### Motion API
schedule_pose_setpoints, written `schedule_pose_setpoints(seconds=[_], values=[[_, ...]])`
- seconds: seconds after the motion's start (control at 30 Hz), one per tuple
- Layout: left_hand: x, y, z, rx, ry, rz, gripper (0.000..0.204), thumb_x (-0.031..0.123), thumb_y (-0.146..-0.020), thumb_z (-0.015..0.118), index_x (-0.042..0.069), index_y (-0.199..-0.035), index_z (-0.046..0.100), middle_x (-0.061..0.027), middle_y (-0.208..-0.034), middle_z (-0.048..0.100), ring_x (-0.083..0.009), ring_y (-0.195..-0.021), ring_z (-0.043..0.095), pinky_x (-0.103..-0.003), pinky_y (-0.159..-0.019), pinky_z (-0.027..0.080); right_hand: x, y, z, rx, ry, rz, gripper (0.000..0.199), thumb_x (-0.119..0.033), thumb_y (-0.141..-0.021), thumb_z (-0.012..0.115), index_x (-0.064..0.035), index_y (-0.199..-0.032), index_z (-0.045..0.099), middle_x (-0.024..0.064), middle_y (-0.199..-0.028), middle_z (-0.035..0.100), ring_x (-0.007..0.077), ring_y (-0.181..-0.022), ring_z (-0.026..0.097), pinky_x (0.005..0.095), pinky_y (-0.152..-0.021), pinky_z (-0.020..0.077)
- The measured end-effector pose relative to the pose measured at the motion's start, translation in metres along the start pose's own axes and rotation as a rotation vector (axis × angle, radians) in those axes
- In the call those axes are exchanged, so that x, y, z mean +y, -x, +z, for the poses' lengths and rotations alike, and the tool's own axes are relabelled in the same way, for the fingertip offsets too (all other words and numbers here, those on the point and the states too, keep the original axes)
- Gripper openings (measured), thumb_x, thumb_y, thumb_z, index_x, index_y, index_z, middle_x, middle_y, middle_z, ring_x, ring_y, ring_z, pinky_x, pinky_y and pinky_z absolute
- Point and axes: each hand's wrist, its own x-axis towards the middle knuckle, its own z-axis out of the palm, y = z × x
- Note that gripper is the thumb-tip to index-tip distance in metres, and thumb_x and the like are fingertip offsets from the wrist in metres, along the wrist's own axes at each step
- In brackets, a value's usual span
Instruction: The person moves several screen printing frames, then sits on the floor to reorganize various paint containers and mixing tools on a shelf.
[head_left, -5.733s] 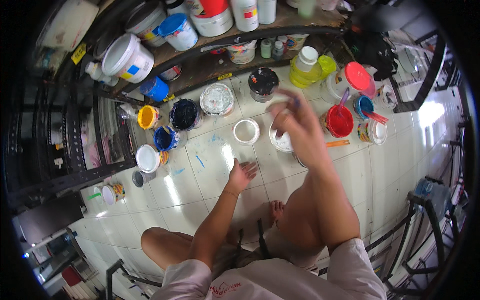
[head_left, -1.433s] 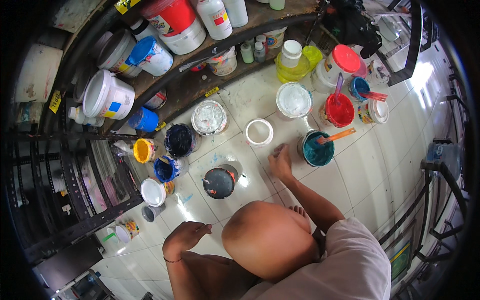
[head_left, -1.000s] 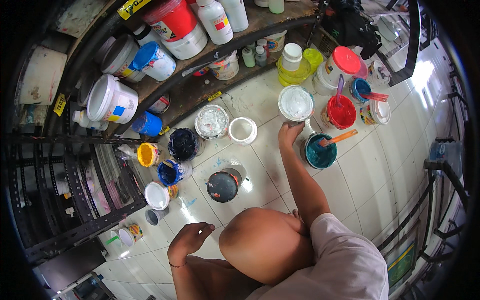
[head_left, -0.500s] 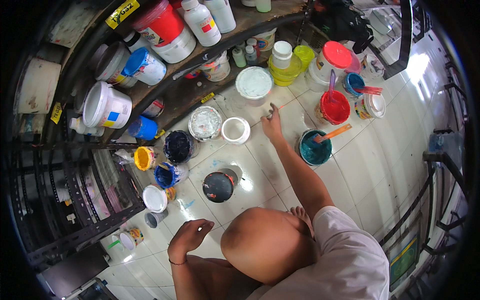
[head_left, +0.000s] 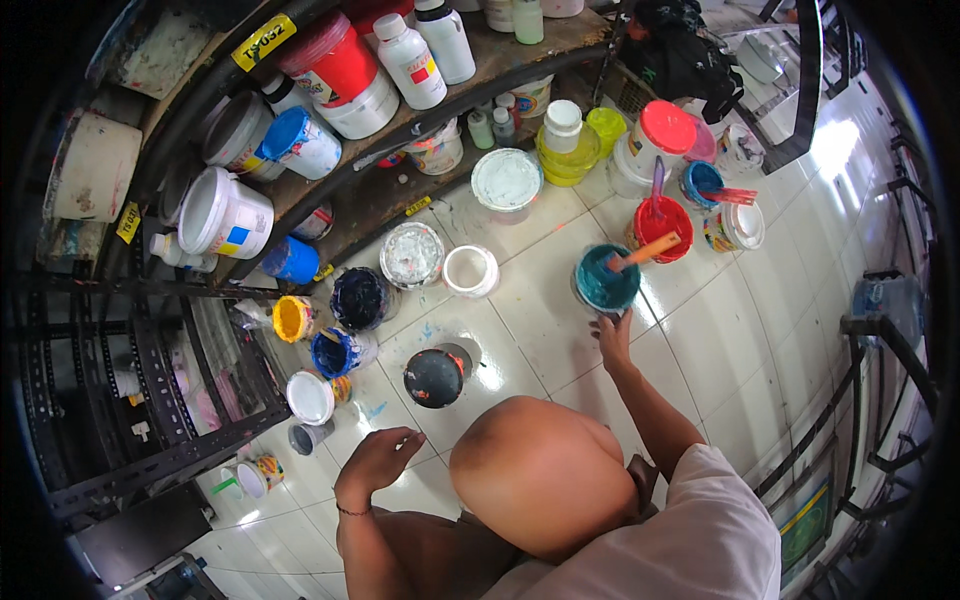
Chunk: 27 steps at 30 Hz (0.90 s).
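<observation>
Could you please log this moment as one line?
right hand: touching teal paint tub | left hand: open, empty, above floor

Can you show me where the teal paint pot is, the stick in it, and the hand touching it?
teal paint pot [head_left: 603,281], head view: on the paint surface inside.
wooden stick [head_left: 648,249], head view: on its middle, above the rim.
right hand [head_left: 612,335], head view: on the back of the hand, by the pot's near side.

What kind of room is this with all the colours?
Probably a paint or ink mixing workshop. Open tubs of teal paint and red paint with stir sticks stand on the tiled floor, and shelves hold buckets and bottles.
</observation>
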Motion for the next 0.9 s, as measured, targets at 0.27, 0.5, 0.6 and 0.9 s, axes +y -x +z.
schedule_pose_setpoints(seconds=[0.27, 0.5, 0.6, 0.9], values=[[-0.013, -0.015, 0.008, 0.044, 0.006, 0.061, 0.032, 0.032, -0.095, 0.056, 0.003, -0.105, 0.067, -0.019, -0.099, 0.068, -0.0321, -0.092, 0.066, -0.037, -0.08, 0.049, -0.054, -0.035, 0.109, -0.218, -0.086, 0.044, 0.056, -0.023, -0.091, 0.052, -0.0062, -0.14, 0.03, 0.0106, -0.129, 0.051, 0.0243, -0.102, 0.058, 0.0387, -0.082, 0.0463], [0.0, -0.009, 0.006, 0.06, 0.011, 0.042, 0.03, 0.029, -0.094, 0.058, 0.004, -0.106, 0.067, -0.0183, -0.102, 0.068, -0.0319, -0.097, 0.065, -0.036, -0.083, 0.049, -0.123, -0.067, 0.175, -0.238, -0.398, 0.047, 0.044, -0.031, -0.089, 0.051, -0.0042, -0.124, 0.051, 0.0079, -0.124, 0.052, 0.0228, -0.104, 0.053, 0.0367, -0.083, 0.0441], [-0.011, -0.012, 0.013, 0.086, 0.049, 0.109, 0.036, 0.037, -0.095, 0.054, 0.004, -0.103, 0.067, -0.0188, -0.096, 0.067, -0.0363, -0.092, 0.063, -0.038, -0.081, 0.049, -0.131, -0.075, 0.182, -0.193, -0.438, 0.095, 0.042, -0.031, -0.088, 0.053, -0.0077, -0.123, 0.052, 0.0075, -0.122, 0.052, 0.0221, -0.106, 0.05, 0.0397, -0.084, 0.0421], [-0.014, -0.007, 0.012, 0.102, 0.094, 0.1, 0.033, 0.033, -0.094, 0.058, 0.003, -0.103, 0.067, -0.0178, -0.095, 0.068, -0.0318, -0.091, 0.065, -0.035, -0.079, 0.049, -0.153, -0.07, 0.198, -0.204, -0.598, 0.107, 0.026, -0.032, -0.084, 0.065, -0.0139, -0.102, 0.058, -0.0017, -0.097, 0.053, 0.0142, -0.088, 0.049, 0.0356, -0.078, 0.0386]])
